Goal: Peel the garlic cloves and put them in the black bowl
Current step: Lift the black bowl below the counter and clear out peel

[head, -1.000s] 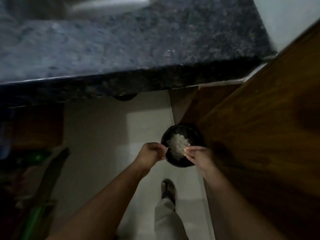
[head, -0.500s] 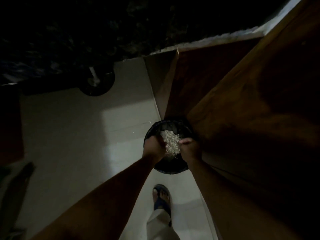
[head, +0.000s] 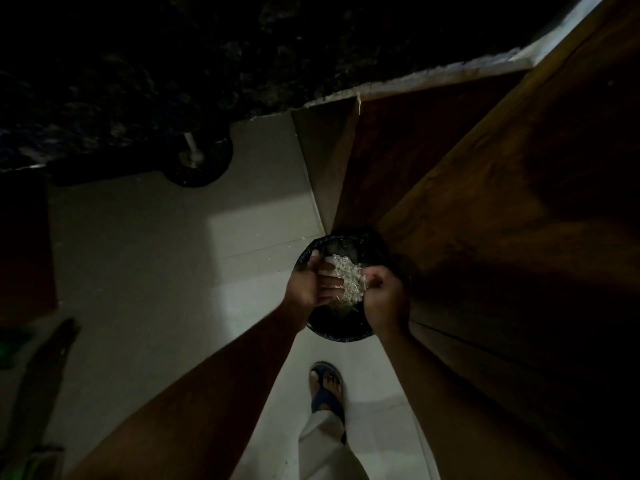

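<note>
We have brought both hands lower over the round black bin (head: pixel 341 332), left hand (head: pixel 308 284) cupped beneath pale papery garlic skins (head: pixel 346 278), right hand (head: pixel 382 292) curled beside them, discarding peel; no bowl visible.

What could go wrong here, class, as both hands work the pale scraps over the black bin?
1. Scraps cling to the left hand and right hand, so some may miss the black bin and land on the floor.
2. The dim light hides strays near the sandalled foot.
</note>
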